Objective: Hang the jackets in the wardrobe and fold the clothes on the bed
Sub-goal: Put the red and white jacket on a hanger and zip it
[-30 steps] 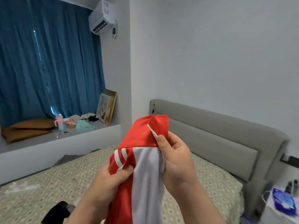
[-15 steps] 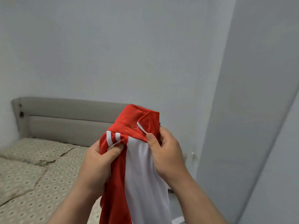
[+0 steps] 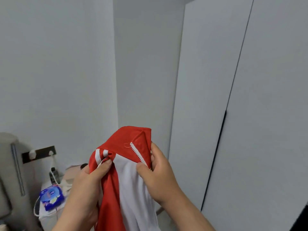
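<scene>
A red and white jacket (image 3: 126,184) with white stripes and a white zip hangs in front of me, held up by its collar end. My left hand (image 3: 86,185) grips the red striped shoulder on the left. My right hand (image 3: 158,174) pinches the fabric beside the zip on the right. Tall white wardrobe doors (image 3: 250,114) stand shut just to the right of the jacket, a dark gap running down between two of them. The jacket's lower part drops out of view at the bottom.
The grey headboard end (image 3: 10,172) of the bed shows at the far left. Beside it a bedside stand carries a blue packet (image 3: 51,197), a small dark bottle (image 3: 54,175) and white cords. A dark socket strip (image 3: 39,154) sits on the white wall.
My view has swung right, from the bed and blue curtains to the wall and the wardrobe doors. Both hands keep the same hold on the jacket, carried along with the turn.
</scene>
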